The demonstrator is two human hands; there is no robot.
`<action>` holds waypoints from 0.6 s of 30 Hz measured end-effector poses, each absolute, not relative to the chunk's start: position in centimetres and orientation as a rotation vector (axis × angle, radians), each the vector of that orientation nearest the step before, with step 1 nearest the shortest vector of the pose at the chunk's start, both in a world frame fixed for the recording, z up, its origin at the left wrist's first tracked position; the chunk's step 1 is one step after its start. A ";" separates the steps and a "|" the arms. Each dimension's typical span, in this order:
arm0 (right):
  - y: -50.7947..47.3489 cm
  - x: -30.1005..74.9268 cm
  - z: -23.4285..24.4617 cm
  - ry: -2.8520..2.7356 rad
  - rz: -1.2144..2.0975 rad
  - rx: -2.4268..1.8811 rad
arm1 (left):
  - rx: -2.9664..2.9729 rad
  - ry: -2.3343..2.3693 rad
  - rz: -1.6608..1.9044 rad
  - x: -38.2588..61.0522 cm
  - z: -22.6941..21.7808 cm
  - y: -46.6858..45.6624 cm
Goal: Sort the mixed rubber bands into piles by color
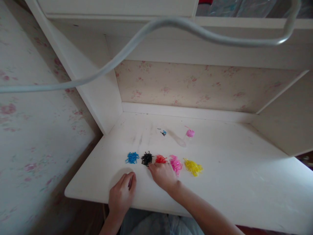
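Piles of small rubber bands lie in a row on the white desk: blue (132, 158), black (147, 158), red (161, 159), pink (176, 164) and yellow (193, 167). My right hand (163, 175) reaches across in front of the red pile and partly hides it. Its fingers are closed, with the tips at the near edge of the black pile; what they pinch is too small to make out. Below the blue pile my left hand (122, 192) rests curled, thumb against the fingers. Anything inside it is hidden.
Behind the piles are a few loose blue and black bands (163, 133) and a small clear container with a pink lid (190, 133). A pale curved tube (171, 22) crosses overhead below a white shelf (122, 8). Side panels and a papered back wall (181, 85) bound the white desk (244, 182).
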State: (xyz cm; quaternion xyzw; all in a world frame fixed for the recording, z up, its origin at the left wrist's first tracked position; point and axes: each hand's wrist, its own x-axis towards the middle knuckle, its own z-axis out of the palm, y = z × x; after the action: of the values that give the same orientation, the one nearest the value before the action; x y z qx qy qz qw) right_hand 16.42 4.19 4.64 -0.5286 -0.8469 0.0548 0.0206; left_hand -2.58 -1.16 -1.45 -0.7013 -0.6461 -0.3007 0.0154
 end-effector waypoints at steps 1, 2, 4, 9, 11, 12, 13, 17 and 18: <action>4.2 16.4 4.6 -2.626 0.161 -1.641 | -2.181 -2.015 -0.931 -2.6 -1.4 -1.2; 4.1 16.5 4.6 -2.623 0.151 -1.644 | -2.180 -2.019 -0.923 -2.6 -1.4 -1.2; 3.9 16.7 4.6 -2.606 0.134 -1.654 | -2.184 -2.029 -0.906 -2.6 -1.4 -1.2; 2.8 17.8 4.5 -2.485 0.204 -1.672 | -2.192 -2.036 -0.900 -2.6 -1.5 -1.3; 2.1 18.5 4.2 -2.415 0.252 -1.683 | -2.200 -2.040 -0.898 -2.6 -1.5 -1.3; 1.7 18.8 3.9 -2.383 0.276 -1.685 | -2.206 -2.039 -0.898 -2.6 -1.5 -1.3; 1.2 19.2 3.6 -2.357 0.302 -1.682 | -2.210 -2.038 -0.895 -2.6 -1.6 -1.3; -0.3 20.8 2.0 -2.247 0.400 -1.660 | -2.204 -2.037 -0.862 -2.5 -1.6 -1.1; -0.6 21.3 1.6 -2.211 0.418 -1.655 | -2.206 -2.037 -0.842 -2.5 -1.5 -1.1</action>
State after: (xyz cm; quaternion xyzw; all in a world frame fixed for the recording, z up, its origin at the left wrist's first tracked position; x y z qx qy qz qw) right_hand 21.29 -0.59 1.63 -0.5836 -0.7796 0.1475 0.1732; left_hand -2.52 -1.12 -1.55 -0.7075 -0.6531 -0.2699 0.0115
